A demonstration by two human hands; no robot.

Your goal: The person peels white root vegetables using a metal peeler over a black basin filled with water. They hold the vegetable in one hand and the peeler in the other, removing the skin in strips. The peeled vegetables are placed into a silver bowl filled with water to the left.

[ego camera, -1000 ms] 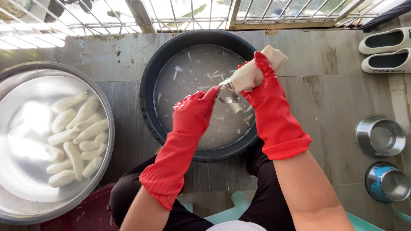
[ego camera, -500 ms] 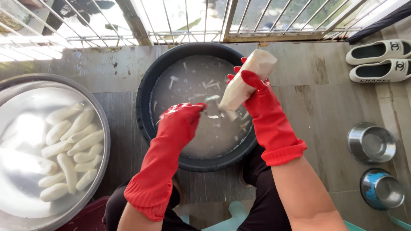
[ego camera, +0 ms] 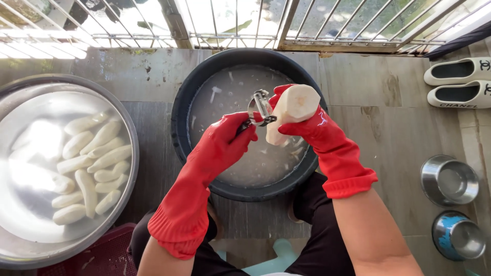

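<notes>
1. A large steel basin (ego camera: 20, 245) on the floor holds peeled white roots (ego camera: 87, 163) in water.
2. The left hand (ego camera: 225, 140), in a red glove, is closed around a peeler (ego camera: 260, 108).
3. The right hand (ego camera: 307, 125), gloved too, grips a pale peeled root (ego camera: 291, 110) above the dark tub (ego camera: 179, 122).
4. Two small steel bowls (ego camera: 450, 181) stand on the floor at the right.

I noted a pale, peeled root (ego camera: 292, 110), tilted upright above the dark basin's cloudy water; a metal peeler (ego camera: 260, 108) was set against its left side, blade upward.
</notes>
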